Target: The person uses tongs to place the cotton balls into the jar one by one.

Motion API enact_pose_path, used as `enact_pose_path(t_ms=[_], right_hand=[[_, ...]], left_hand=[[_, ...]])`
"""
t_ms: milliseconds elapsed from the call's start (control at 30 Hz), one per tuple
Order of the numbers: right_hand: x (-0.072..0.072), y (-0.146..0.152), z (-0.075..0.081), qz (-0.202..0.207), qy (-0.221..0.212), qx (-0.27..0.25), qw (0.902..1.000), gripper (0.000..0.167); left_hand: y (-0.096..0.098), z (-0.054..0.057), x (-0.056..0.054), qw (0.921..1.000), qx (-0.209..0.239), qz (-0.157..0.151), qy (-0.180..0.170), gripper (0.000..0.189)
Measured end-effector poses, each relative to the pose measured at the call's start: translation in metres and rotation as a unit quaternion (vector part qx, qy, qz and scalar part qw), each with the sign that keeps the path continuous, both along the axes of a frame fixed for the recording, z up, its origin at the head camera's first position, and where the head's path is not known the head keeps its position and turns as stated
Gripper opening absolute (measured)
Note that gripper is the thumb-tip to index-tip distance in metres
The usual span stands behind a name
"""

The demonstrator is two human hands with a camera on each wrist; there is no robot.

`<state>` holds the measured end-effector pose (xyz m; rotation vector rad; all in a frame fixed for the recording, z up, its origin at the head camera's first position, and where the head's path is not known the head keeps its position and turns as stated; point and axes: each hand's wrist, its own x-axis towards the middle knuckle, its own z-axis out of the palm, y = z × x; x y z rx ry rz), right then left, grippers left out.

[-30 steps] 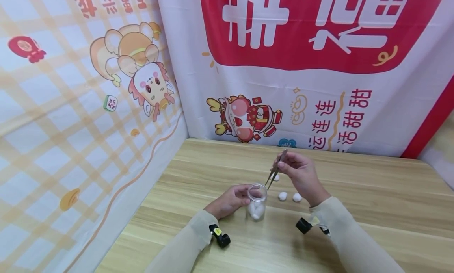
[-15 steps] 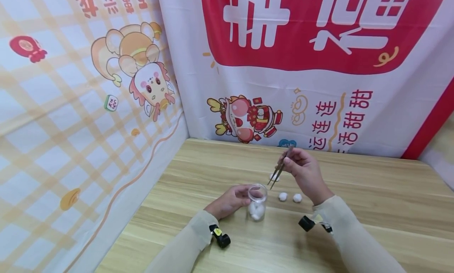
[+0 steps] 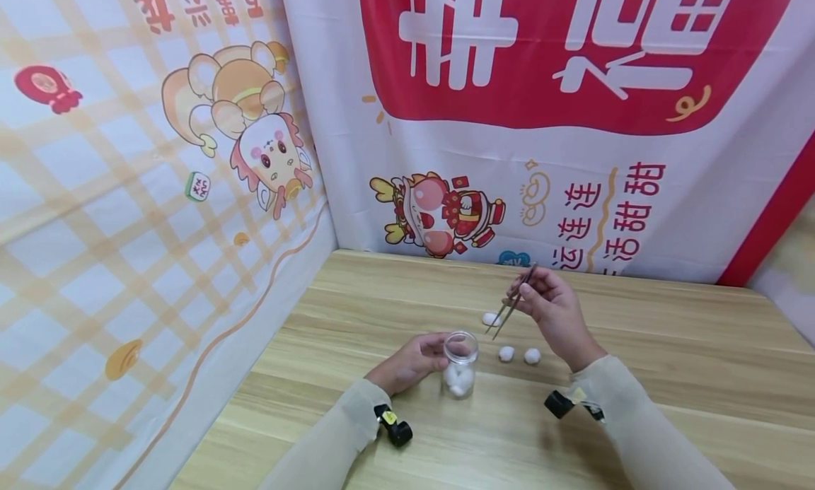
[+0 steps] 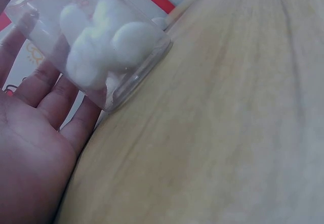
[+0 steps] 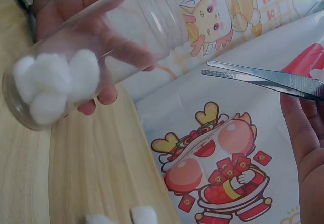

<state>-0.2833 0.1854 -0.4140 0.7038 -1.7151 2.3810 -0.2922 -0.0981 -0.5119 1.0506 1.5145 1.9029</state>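
Observation:
My left hand (image 3: 414, 364) grips a clear, lidless jar (image 3: 461, 348) standing upright on the table, its fingers around the far side. Several white cotton balls (image 5: 50, 80) lie in the jar's lower part, also seen through the wall in the left wrist view. To the right, my right hand (image 3: 552, 313) pinches metal tweezers (image 3: 513, 302) between thumb and fingers. The tweezer tips point down, slightly apart, with nothing between them. They hover right of the jar's mouth, overlapping a cotton ball (image 3: 490, 319) in the head view.
Two more cotton balls, a left one (image 3: 506, 354) and a right one (image 3: 532, 356), lie on the wooden table (image 3: 356, 292) right of the jar. A printed cloth (image 3: 344, 158) hangs along the table's back, and a checked one (image 3: 127, 264) on the left.
My right hand and the tweezers have shifted right, taking the tips from beside the jar's rim to farther off. The left hand and jar stay in place.

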Motion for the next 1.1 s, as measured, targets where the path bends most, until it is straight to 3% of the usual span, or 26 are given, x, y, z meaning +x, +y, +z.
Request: enact_pose_path(t_ms=[300,567,1100], right_hand=[[-0.003,0.009,-0.006,-0.026,-0.032,0.029,0.9987,0.025],[-0.003,0.016,-0.013,-0.025,-0.04,0.029,0.9985,0.026],[-0.009,0.028,-0.028,-0.053,-0.064,0.045,0.9956,0.032]], left_hand=[[0.0,0.0,0.0,0.9996,-0.019,0.019,-0.006,0.072],[-0.001,-0.001,0.001,0.9985,-0.031,0.037,-0.025,0.079],[0.0,-0.001,-0.001,0.9983,-0.031,0.037,-0.034,0.078]])
